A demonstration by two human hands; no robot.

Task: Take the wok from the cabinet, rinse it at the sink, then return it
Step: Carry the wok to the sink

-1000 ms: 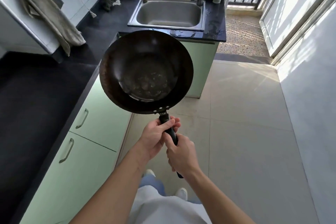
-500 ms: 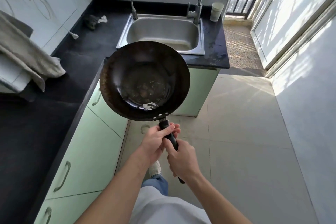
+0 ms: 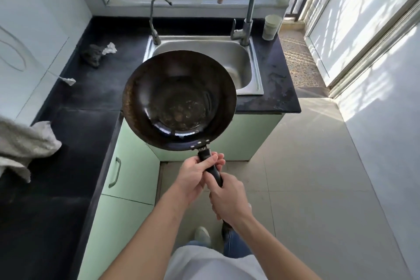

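Observation:
A dark round wok (image 3: 179, 100) with a black handle hangs in the air, its far rim over the near left corner of the steel sink (image 3: 241, 57). My left hand (image 3: 195, 175) grips the handle close to the bowl. My right hand (image 3: 229, 200) grips the handle farther back. The wok's inside faces up, with pale spots on its bottom. A tall curved tap (image 3: 246, 7) stands at the sink's back right and a thin small tap (image 3: 155, 18) at its back left.
A black L-shaped counter (image 3: 275, 88) runs along the left and far side over pale green cabinets (image 3: 134, 173). On it lie a dark scrubber (image 3: 92, 54), a pale cup (image 3: 270, 27) and a grey towel (image 3: 25, 145). Tiled floor (image 3: 318, 188) lies to the right.
I have walked closer to the sink. The wok, held the same way in both hands, now overlaps the sink's near left corner.

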